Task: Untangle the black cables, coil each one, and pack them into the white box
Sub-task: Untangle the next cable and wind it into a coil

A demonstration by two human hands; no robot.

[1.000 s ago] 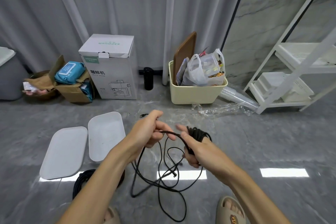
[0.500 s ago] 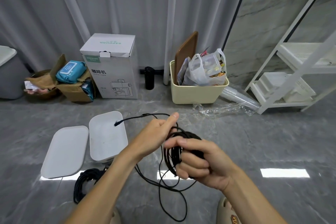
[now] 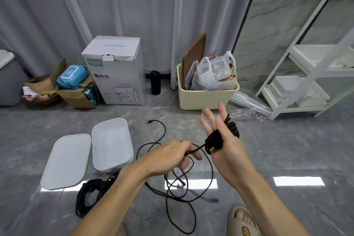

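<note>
Coiling step. The right hand point(image 3: 224, 140), fingers straight and spread, carries the cable coil point(image 3: 222, 137) wound round its palm; the left hand point(image 3: 172, 154) pinches the feeding strand at its 9 o'clock. Judged next: another wrap, drawing in the loose cable point(image 3: 183, 189). Count: two cables, one bundle point(image 3: 90, 195) lying at 7 o'clock; one white box point(image 3: 111, 143); one lid point(image 3: 67, 161).

Single head-worn wide-angle view, looking forward and down, close over both forearms, floor point(image 3: 287, 149) beyond

Bright, even indoor light; rectangular glare patches on the glossy floor point(image 3: 298, 181); wide-angle bending at edges.
</note>
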